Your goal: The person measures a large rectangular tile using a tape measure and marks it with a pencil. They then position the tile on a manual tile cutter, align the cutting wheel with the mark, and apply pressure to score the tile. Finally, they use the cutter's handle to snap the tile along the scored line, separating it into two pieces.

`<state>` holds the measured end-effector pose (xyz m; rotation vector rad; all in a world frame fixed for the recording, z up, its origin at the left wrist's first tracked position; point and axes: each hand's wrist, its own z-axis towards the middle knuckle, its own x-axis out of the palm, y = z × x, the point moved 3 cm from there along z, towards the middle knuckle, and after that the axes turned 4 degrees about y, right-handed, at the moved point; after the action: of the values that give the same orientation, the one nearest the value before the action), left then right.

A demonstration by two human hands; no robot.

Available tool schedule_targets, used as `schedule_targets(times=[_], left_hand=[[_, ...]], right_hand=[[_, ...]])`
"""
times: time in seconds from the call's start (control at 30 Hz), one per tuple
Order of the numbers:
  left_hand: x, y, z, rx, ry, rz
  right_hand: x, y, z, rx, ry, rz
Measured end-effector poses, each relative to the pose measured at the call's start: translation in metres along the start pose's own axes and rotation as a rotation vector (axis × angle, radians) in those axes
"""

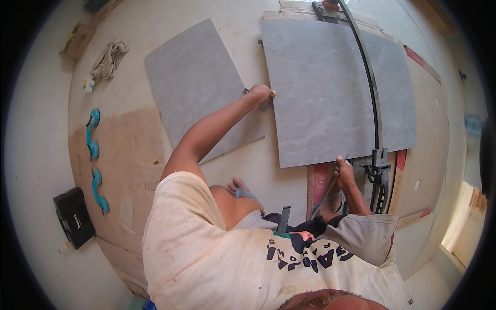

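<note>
A large grey tile [320,93] lies across a long tile cutter, whose dark rail [368,72] runs over its right part. My left hand [261,94] is closed at the tile's left edge, fingertips against it; a small dark piece shows beside the knuckles, its kind unclear. At the near edge of the same tile my right hand [344,171] is pinched, with a thin dark pencil-like stick [347,156] poking out from its fingers. The cutter's black carriage [380,168] sits at the near end of the rail, right of that hand.
Another grey tile [199,77] lies on the floor to the left. Farther left are turquoise suction lifters [93,139], a black case [75,217] and a crumpled cloth [109,59]. Cardboard [124,155] covers part of the floor. My bare foot [238,185] is near the tiles.
</note>
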<state>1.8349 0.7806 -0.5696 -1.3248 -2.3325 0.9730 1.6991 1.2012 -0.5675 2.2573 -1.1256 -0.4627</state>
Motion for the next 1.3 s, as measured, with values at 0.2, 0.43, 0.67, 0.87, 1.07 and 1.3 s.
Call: schedule_targets(times=[0.2, 0.43, 0.67, 0.87, 1.07, 1.3], left_hand=[[-0.019, 0.025, 0.009, -0.096, -0.004, -0.055], [-0.027, 0.028, -0.004, -0.099, 0.047, -0.078], [-0.037, 0.032, -0.008, -0.053, -0.052, 0.032], [-0.037, 0.005, -0.037, -0.02, 0.083, -0.246], [-0.018, -0.047, -0.08, -0.086, 0.12, -0.239], [0.001, -0.1, -0.09, -0.078, 0.082, 0.095]], right_hand=[[0.025, 0.009, -0.018, 0.054, -0.013, -0.037], [0.022, -0.006, -0.018, 0.105, 0.101, -0.05], [0.03, 0.027, -0.043, 0.056, 0.074, -0.384], [0.038, 0.105, -0.017, -0.394, 0.122, -0.632], [0.09, 0.191, -0.003, -0.55, 0.216, -0.632], [0.122, 0.239, 0.022, -0.631, 0.393, -0.515]])
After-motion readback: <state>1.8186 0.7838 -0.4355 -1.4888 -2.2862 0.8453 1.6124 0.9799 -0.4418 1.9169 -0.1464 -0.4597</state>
